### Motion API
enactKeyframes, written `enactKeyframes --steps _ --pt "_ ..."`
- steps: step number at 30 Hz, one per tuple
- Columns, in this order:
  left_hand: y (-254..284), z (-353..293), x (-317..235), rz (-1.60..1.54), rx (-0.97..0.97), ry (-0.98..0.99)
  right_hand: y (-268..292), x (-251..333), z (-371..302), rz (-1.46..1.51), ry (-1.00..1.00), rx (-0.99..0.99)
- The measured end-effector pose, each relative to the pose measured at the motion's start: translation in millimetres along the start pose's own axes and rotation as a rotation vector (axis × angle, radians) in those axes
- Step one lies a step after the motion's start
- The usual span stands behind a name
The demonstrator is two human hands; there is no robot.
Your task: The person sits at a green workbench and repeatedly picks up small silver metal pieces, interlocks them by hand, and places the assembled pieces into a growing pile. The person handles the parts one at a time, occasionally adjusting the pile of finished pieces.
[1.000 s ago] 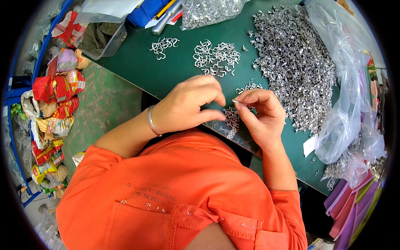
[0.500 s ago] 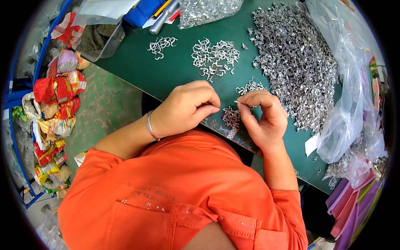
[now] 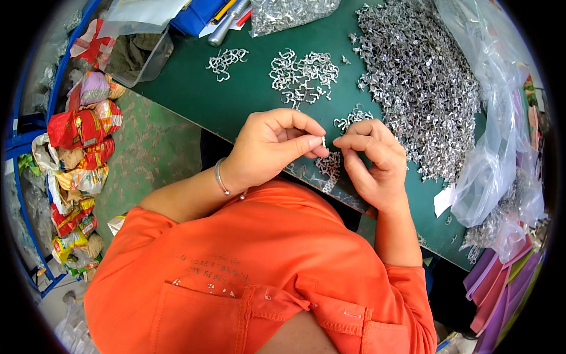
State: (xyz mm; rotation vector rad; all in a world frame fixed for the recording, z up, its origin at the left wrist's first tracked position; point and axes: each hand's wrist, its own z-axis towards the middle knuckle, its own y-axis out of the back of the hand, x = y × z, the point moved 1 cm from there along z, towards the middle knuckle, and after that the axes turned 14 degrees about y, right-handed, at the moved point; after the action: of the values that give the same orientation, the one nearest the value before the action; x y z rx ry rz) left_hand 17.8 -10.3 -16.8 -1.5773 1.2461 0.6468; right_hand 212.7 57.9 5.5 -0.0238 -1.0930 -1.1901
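Observation:
Over the near edge of the green table, my left hand (image 3: 272, 146) pinches a small silvery metal piece (image 3: 323, 141) between thumb and fingers. My right hand (image 3: 377, 162) is close beside it, thumb and fingertips drawn together; whatever they hold, if anything, is too small to make out. Beneath and between the hands lies a small pile of metal pieces (image 3: 328, 165) at the table edge. Just beyond my right fingers is another little heap of curved metal pieces (image 3: 355, 117). Farther out, a bigger group of curved silvery pieces (image 3: 303, 74) is spread out, with a smaller cluster (image 3: 225, 62) to its left.
A large mound of small metal parts (image 3: 421, 88) covers the table's right side, next to clear plastic bags (image 3: 480, 177). At the back are a filled plastic bag (image 3: 289, 15), a metal-handled tool (image 3: 227, 26) and a clear bin (image 3: 154, 59). Colourful packets (image 3: 82, 127) hang at the left.
My left hand has moved right, and its fingertips now show a small metal piece. The piece seen in my right fingertips earlier no longer shows there. The view has shifted slightly.

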Motion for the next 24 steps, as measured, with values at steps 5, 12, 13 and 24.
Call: enactKeyframes --steps 5,12,13,24 --pt "-2.4 0.1 -3.8 -0.048 -0.01 0.071 -5.3 -5.8 -4.9 0.069 -0.096 -0.092" --pt "-1.4 5.7 7.0 -0.03 -0.014 -0.205 -12.1 -1.3 -0.5 0.094 -0.065 -0.063" --pt "-1.1 6.1 7.1 0.001 -0.013 -0.224 -12.4 -0.8 0.2 0.081 -0.057 -0.058" --pt "-8.0 5.6 4.3 -0.15 0.068 -0.207 -8.5 -0.1 3.3 -0.135 0.179 -0.116"
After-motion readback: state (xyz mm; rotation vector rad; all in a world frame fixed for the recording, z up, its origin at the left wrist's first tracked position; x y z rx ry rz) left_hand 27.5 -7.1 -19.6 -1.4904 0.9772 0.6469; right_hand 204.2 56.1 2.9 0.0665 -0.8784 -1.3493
